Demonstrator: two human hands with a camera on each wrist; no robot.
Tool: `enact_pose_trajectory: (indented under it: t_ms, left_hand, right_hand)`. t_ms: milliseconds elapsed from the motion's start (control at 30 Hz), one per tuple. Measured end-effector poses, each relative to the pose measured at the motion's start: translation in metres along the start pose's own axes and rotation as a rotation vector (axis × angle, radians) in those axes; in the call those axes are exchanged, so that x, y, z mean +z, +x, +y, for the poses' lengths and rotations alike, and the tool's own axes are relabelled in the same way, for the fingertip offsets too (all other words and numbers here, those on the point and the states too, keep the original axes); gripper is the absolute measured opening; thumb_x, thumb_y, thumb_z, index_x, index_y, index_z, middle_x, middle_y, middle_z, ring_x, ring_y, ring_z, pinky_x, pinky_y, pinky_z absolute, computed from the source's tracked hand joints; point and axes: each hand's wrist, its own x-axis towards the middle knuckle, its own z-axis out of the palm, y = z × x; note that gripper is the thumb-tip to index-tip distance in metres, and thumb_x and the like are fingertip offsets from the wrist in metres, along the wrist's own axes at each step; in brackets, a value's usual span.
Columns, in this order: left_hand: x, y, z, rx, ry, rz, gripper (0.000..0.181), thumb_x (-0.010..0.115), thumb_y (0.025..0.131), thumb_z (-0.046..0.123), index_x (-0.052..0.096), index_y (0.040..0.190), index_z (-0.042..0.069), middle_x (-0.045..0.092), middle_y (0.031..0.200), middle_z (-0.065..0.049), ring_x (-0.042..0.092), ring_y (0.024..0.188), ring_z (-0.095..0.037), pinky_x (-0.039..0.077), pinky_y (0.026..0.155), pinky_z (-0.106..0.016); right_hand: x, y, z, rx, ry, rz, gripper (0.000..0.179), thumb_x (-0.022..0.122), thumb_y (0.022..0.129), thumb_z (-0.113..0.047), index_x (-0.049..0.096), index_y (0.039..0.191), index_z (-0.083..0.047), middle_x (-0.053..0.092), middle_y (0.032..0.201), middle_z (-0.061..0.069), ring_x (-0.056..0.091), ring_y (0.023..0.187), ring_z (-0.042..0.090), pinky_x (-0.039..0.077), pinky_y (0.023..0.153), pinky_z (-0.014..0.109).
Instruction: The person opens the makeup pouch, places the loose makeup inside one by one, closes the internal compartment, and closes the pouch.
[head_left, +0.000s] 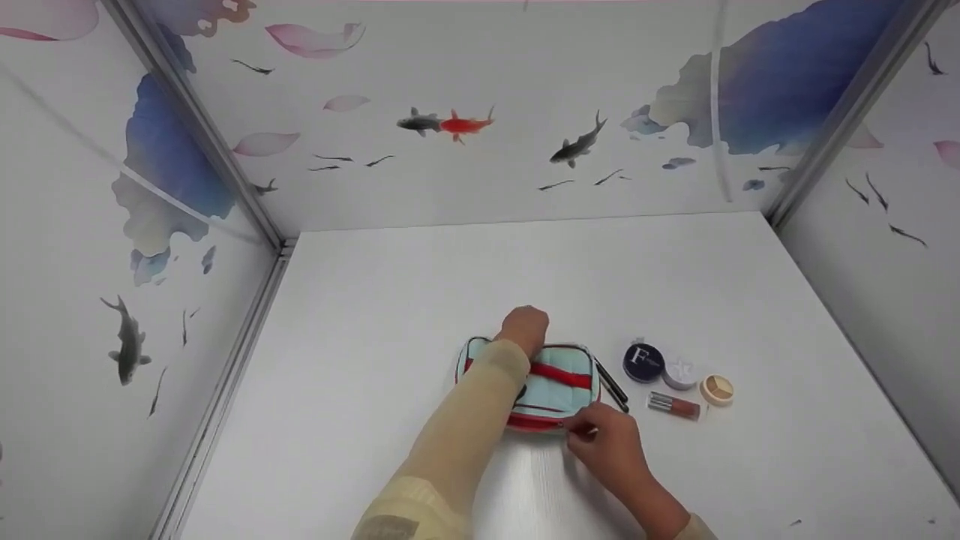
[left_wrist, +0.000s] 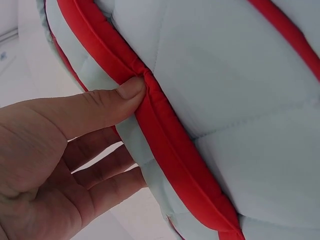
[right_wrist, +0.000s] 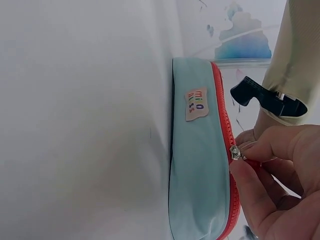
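Observation:
A light blue quilted cosmetic bag (head_left: 553, 391) with red trim lies on the white table. My left hand (head_left: 526, 330) holds it at the far side; in the left wrist view the thumb presses on the red strap (left_wrist: 167, 142), while the other fingers go behind the bag's edge. At the near right corner, my right hand (head_left: 611, 444) pinches the metal zipper pull (right_wrist: 236, 153) between thumb and forefinger. The red zipper (right_wrist: 223, 107) looks closed along the stretch seen in the right wrist view. A small patch with letters (right_wrist: 197, 104) is on the bag's side.
Dark slim pencils (head_left: 613, 386) lie against the bag's right side. Farther right are a dark blue round compact (head_left: 643, 363), a white round case (head_left: 680, 373), a three-colour concealer pot (head_left: 718, 390) and a lip gloss tube (head_left: 673, 406). Printed wall panels (head_left: 480, 187) enclose the table.

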Motion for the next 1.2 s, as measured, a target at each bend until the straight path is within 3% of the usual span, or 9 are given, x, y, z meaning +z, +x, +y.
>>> enact_pose_trajectory:
  t_ms: [533,1033,1200]
  left_hand:
    - [0.001,-0.001,0.001,0.015,0.022,0.021,0.024,0.056,0.108,0.003,0.076,0.121,0.005,0.075,0.123,-0.011,0.069,0.119,-0.023,0.056,0.105,-0.032]
    - [-0.002,-0.008,0.003,0.003,-0.043,0.055,0.025,0.053,0.109,0.004,0.076,0.121,0.004,0.075,0.124,-0.012,0.069,0.121,-0.023,0.056,0.106,-0.034]
    - [0.001,-0.002,0.003,0.006,-0.031,0.046,0.024,0.055,0.109,0.004,0.076,0.121,0.005,0.076,0.123,-0.011,0.070,0.119,-0.022,0.056,0.105,-0.033]
  right_hand:
    - [-0.010,0.001,0.003,0.059,0.006,-0.012,0.030,0.078,0.077,0.010,0.076,0.080,-0.021,0.070,0.079,-0.009,0.065,0.078,0.005,0.058,0.070,0.020]
    - [-0.017,-0.001,0.009,0.169,0.037,-0.039,0.025,0.081,0.081,0.005,0.078,0.085,-0.019,0.070,0.081,-0.008,0.067,0.082,0.009,0.058,0.074,0.019]
    - [-0.022,-0.002,0.013,0.172,0.049,-0.028,0.023,0.081,0.081,0.005,0.079,0.084,-0.018,0.072,0.081,-0.006,0.067,0.082,0.009,0.058,0.074,0.018]
